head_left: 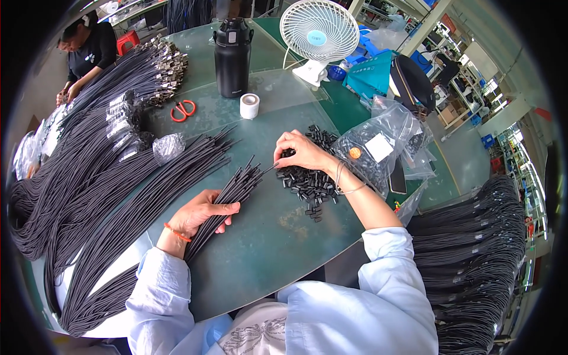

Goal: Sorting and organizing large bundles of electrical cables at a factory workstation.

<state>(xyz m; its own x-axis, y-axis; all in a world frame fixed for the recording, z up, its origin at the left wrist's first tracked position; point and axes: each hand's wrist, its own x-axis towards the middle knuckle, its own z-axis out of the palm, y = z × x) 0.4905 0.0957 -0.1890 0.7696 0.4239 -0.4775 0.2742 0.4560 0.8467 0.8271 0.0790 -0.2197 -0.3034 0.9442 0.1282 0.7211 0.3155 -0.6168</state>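
Observation:
My left hand (204, 214) is wrapped round a bundle of black cables (235, 188), whose ends fan out toward the upper right. My right hand (300, 151) is closed in a pinch at the tip of one cable that sticks out from the bundle. A small dark piece shows at its fingertips, apparently a short black sleeve like those below. Under and beside this hand lies a pile of short black sleeves (307, 183), partly hidden by the hand and wrist. More loose black cables (160, 183) lie left of my left hand.
Orange-handled scissors (183, 110), a white tape roll (249, 106), a black bottle (232, 59) and a white fan (319, 38) stand or lie farther back. Clear plastic bags (378, 142) sit right of the pile. Cable bundles (473, 260) hang at right. A person (89, 50) works at far left.

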